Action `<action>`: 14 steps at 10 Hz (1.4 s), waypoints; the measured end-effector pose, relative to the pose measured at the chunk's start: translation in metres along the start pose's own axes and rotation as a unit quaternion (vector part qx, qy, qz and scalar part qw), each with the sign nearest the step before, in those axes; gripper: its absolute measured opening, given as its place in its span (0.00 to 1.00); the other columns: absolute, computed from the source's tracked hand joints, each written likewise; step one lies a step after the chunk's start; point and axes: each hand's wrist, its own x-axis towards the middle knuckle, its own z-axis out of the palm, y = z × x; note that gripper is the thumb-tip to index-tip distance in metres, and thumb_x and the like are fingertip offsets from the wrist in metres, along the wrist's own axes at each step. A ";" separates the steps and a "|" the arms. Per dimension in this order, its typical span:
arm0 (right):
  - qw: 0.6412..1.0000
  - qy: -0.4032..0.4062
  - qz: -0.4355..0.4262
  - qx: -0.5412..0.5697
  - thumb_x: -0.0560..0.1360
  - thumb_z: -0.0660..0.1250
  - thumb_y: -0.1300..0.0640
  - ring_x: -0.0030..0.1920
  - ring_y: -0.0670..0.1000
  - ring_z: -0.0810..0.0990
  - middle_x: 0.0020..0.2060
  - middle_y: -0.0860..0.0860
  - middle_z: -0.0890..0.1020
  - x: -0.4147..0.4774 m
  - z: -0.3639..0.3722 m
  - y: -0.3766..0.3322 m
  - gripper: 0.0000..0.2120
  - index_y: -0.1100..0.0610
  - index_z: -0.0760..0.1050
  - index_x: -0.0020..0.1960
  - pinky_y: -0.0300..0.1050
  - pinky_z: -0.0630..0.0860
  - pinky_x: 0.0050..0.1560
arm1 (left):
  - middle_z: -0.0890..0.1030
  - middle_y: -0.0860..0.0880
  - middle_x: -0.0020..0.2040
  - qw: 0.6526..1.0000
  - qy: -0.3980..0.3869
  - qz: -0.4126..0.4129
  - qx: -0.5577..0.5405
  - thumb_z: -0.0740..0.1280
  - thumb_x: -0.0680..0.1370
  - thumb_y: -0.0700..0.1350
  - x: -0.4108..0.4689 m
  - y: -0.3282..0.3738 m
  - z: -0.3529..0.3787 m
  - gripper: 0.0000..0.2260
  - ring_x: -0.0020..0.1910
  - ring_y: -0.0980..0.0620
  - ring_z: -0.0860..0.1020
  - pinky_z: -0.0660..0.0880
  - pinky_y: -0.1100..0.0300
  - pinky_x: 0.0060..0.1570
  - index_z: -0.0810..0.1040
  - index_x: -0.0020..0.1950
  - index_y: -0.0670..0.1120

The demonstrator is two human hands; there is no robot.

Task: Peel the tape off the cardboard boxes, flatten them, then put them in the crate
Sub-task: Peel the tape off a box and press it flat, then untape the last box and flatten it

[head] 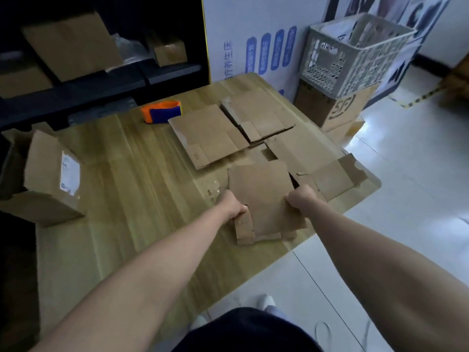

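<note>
— Head view. What's the surface?
— A pale wooden table [114,174]. A white tiled floor [406,174] runs past its edge from 3 to 5 o'clock.
— The hands?
— Both are closed on 1 flattened cardboard box [264,199] over the table's right side. The left hand [232,205] grips its 9 o'clock edge, fingers curled round a flap. The right hand [300,199] clamps its 3 o'clock edge.
— Other cardboard?
— 2 flat sheets [208,133] lie at 12 o'clock from it, and more flat pieces toward 2. An open box [43,179] with a label stands at the table's 9 o'clock edge, and an orange-and-blue tape dispenser [161,111] sits at 11.
— The room?
— The white crate [355,57] stands off the table at 1 o'clock, on a printed carton [340,107], beside a white printed panel [253,34]. Dark shelving [101,80] holding boxes fills 10 to 11.
</note>
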 end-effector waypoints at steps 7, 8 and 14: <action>0.962 -0.022 -0.141 -0.233 0.72 0.68 0.57 0.43 0.56 0.75 0.37 0.52 0.73 0.071 0.009 0.039 0.06 0.57 0.70 0.43 0.44 0.70 0.39 | 0.80 0.44 0.56 0.983 0.061 -0.107 0.133 0.77 0.66 0.52 0.021 0.002 0.076 0.22 0.54 0.45 0.79 0.74 0.57 0.46 0.73 0.50 0.42; 0.951 -0.013 -0.168 -0.258 0.73 0.69 0.56 0.40 0.55 0.72 0.37 0.52 0.74 0.077 0.011 0.042 0.08 0.56 0.70 0.42 0.45 0.68 0.38 | 0.76 0.42 0.59 0.977 0.095 -0.092 0.168 0.79 0.64 0.50 0.023 0.003 0.077 0.31 0.56 0.44 0.78 0.72 0.55 0.43 0.68 0.58 0.40; 0.866 0.030 -0.375 -0.330 0.78 0.63 0.53 0.53 0.56 0.77 0.54 0.56 0.79 -0.008 0.008 -0.082 0.14 0.59 0.74 0.60 0.48 0.76 0.50 | 0.79 0.45 0.55 0.966 0.154 0.173 0.112 0.67 0.76 0.42 -0.010 0.008 -0.050 0.10 0.49 0.48 0.78 0.75 0.56 0.50 0.78 0.57 0.43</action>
